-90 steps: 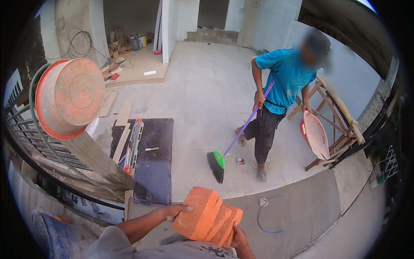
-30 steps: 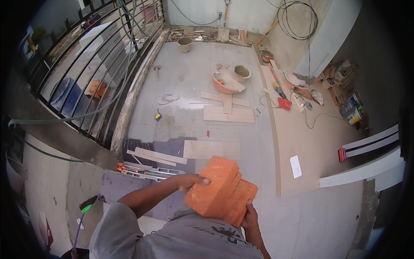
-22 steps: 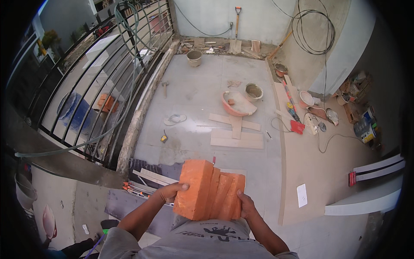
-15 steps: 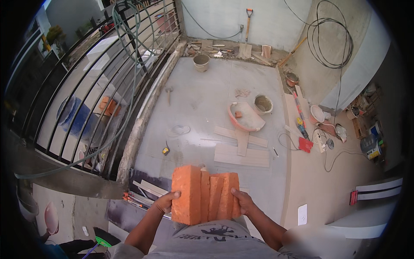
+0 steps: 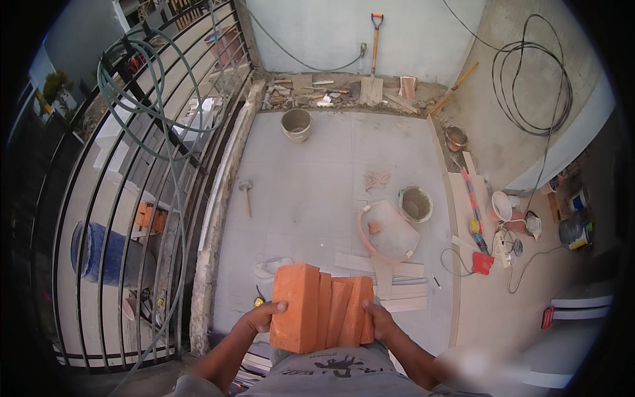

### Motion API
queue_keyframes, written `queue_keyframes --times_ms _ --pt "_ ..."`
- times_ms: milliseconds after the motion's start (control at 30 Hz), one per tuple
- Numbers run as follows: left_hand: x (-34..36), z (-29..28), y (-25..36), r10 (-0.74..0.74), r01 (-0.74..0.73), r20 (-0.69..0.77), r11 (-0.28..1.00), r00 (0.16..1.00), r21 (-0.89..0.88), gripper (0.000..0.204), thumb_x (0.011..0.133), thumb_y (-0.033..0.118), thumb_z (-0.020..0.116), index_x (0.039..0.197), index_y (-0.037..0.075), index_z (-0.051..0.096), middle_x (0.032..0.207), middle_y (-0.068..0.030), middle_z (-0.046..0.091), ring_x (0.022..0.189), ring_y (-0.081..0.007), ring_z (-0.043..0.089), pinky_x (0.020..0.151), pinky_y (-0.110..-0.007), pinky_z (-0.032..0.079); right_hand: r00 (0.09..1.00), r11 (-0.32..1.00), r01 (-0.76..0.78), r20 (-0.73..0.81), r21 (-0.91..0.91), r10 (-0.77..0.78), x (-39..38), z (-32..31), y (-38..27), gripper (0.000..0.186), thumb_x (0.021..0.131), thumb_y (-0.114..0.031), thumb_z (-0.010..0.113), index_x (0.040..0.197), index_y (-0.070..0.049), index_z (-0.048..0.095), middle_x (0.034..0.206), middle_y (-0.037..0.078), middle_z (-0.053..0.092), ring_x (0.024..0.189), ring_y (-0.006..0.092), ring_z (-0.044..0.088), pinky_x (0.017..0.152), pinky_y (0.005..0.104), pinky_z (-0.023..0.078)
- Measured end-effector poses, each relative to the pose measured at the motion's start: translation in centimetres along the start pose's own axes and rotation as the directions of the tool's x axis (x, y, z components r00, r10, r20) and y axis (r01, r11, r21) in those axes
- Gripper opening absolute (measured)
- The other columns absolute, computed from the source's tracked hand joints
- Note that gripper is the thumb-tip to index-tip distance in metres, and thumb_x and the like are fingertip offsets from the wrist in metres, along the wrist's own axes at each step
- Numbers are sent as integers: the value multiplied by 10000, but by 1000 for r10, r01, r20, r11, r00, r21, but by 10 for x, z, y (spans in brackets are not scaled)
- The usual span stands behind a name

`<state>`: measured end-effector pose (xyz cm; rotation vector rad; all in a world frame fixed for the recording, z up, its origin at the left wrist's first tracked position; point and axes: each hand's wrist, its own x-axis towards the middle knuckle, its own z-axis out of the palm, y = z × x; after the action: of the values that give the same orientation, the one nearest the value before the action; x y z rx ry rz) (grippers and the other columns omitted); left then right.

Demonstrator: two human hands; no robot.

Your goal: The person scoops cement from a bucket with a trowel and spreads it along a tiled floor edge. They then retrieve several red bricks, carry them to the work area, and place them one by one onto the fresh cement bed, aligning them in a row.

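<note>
Several orange bricks (image 5: 296,314) sit clamped between my left hand (image 5: 264,317) and right hand (image 5: 380,321), whose inward squeeze apparently keeps the row together.

Rectangular orange clay bricks (image 5: 321,308), near: are shading duller rightward.
Grey cloth shirt (image 5: 317,381): is bearing dark print.
Cylindrical blue plastic drum (image 5: 112,255), left: is showing uneven blue.

From here I can't see most fingers of the left hand (image 5: 268,317) and right hand (image 5: 380,321) behind the bricks (image 5: 321,308). Beyond the left one, a tape measure (image 5: 258,302) sits partly covered. Farther left, a railing (image 5: 173,137) interrupts my view of a blue drum (image 5: 111,255).
</note>
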<state>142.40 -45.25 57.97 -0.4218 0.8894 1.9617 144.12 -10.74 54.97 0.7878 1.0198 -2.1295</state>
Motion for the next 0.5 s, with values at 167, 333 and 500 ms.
queue_keyframes --times_ms 167,333,500 --pt "75 -31 134 -39 39 -3 997 999 70 933 736 454 792 1437 9 366 1354 -160 537 1217 -271 568 1017 -418 485 998 997 9 60 78 -13 95 40 -88 696 884 -369 702 1344 78 431 1283 193 556 1144 279 589 971 403 501" --pt "183 -36 280 -31 29 12 987 999 156 919 720 459 801 1415 10 402 1322 -161 572 1156 -277 617 976 -429 519 996 988 24 85 152 -38 216 49 -192 733 865 -388 726 1339 91 437 1297 195 550 1160 266 584 964 394 508" --pt "272 -22 411 27 -27 2 992 1000 122 905 728 441 798 1420 12 401 1309 -152 585 1159 -285 614 969 -426 523 993 993 -33 112 113 21 297 79 -348 740 852 -387 741 1324 101 447 1247 188 585 1083 267 630 895 385 555"
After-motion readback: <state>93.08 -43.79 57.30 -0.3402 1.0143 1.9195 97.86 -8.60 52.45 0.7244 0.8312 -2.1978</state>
